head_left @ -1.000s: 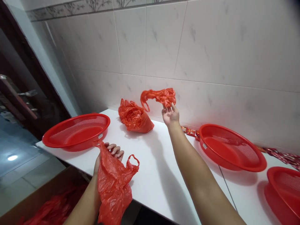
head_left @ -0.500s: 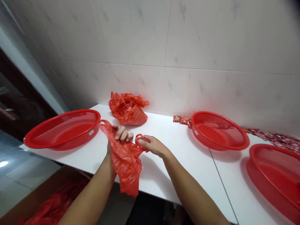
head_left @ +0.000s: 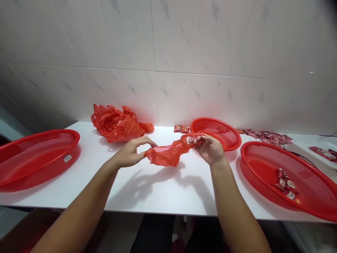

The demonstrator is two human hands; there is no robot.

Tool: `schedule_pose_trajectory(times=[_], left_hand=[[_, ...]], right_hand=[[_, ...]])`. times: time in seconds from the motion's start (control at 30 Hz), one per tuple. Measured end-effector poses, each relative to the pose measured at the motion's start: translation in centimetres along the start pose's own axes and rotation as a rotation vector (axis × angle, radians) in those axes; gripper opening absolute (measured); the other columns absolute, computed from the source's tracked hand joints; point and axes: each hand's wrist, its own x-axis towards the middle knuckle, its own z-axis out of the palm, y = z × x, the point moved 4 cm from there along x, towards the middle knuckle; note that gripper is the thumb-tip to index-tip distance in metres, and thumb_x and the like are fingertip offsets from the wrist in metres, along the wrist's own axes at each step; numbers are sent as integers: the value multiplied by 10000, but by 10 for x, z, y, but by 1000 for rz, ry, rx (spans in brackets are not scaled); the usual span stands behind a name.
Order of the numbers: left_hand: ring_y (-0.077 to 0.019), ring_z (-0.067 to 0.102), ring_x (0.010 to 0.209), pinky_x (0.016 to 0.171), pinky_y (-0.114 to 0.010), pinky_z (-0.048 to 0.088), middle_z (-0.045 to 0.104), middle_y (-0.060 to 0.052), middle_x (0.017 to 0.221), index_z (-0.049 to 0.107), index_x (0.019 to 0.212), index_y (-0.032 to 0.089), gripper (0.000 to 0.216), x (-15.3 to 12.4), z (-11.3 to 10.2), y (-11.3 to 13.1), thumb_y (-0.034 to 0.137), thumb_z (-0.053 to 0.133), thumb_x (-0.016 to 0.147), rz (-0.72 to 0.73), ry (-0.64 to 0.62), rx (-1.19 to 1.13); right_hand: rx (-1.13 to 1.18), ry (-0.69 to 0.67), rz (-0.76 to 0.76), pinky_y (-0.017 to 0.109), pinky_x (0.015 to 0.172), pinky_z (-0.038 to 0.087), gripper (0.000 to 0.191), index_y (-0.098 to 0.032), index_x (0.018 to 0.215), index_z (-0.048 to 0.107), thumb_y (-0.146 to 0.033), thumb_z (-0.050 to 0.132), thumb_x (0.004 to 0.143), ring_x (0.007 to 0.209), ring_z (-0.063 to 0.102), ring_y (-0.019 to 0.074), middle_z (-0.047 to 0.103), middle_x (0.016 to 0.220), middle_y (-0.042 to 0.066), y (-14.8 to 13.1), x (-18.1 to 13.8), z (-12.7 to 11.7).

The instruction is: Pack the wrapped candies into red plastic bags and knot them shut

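Observation:
A crumpled red plastic bag point(head_left: 168, 154) hangs stretched between my two hands above the white table point(head_left: 163, 189). My left hand point(head_left: 131, 153) pinches its left end with thumb and fingers. My right hand point(head_left: 209, 147) is closed on the bag's right end, near its handles. A pile of more red plastic bags point(head_left: 117, 123) lies behind my left hand against the tiled wall.
Red mesh baskets stand on the table: one at far left point(head_left: 34, 154), one behind my right hand point(head_left: 219, 130), one at right point(head_left: 292, 175) with a few red packets point(head_left: 285, 182) inside. More red packets point(head_left: 268, 136) lie along the wall, and two point(head_left: 181, 129) sit beside the middle basket.
The view swung right. My right hand let go of a bag at the pile, came back and took the held bag's handle. Both hands have now pulled the bag out sideways.

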Motion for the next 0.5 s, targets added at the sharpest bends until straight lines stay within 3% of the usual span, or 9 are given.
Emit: schedule_pose_trajectory(times=[0.07,0.13,0.2,0.23,0.3,0.37,0.43,0.5], left_hand=[[-237,701,1098,974,-383,559,767,-66,1151,769,1110,225,371,5,11,23,54,582,839,26,205,141],[-205,717,1014,878,-338,575,765,-47,1038,740,991,212,425,8,36,48,-42,471,781,148,415,93],[-187,718,946,840,-326,580,749,-39,981,700,931,208,423,13,76,67,-68,426,765,285,441,-17],[-189,713,934,830,-329,577,741,-42,967,682,930,204,424,18,97,71,-72,410,756,276,427,-31],[-197,698,873,780,-329,565,721,-48,903,636,912,197,396,32,137,66,-63,395,734,133,355,-31],[-210,706,854,744,-326,560,732,-64,910,614,931,193,357,44,169,54,-34,405,752,-54,194,-35],[-245,735,908,752,-349,568,763,-101,1018,634,1041,183,329,49,191,42,34,428,832,-197,-23,15],[-306,751,989,790,-396,577,758,-154,1199,629,1270,174,376,48,200,33,194,517,913,-254,-231,146]], right_hand=[[-15,-40,-2,292,714,596,167,-183,692,712,-325,726,779,771,760,211,798,871,94,-4,-7,4],[-103,-63,-8,247,495,493,186,-176,758,735,-348,699,822,580,701,158,820,1035,116,-4,-12,11],[-198,-93,-29,231,368,335,214,-176,858,764,-372,676,869,410,567,86,809,1156,114,-5,-17,21],[-235,-113,-45,232,351,294,224,-181,903,773,-376,665,889,364,502,57,800,1201,109,-7,-21,26],[-289,-144,-91,232,347,263,224,-190,949,782,-366,650,911,330,405,17,783,1258,101,-14,-30,34],[-337,-142,-152,229,352,229,221,-199,965,786,-356,635,929,334,355,-1,773,1282,96,-23,-43,38],[-389,-101,-213,231,357,185,231,-205,974,789,-364,624,940,343,329,-4,769,1284,95,-33,-57,33],[-456,-17,-249,236,362,172,255,-208,1006,788,-391,623,940,348,308,2,769,1265,99,-40,-69,16]])
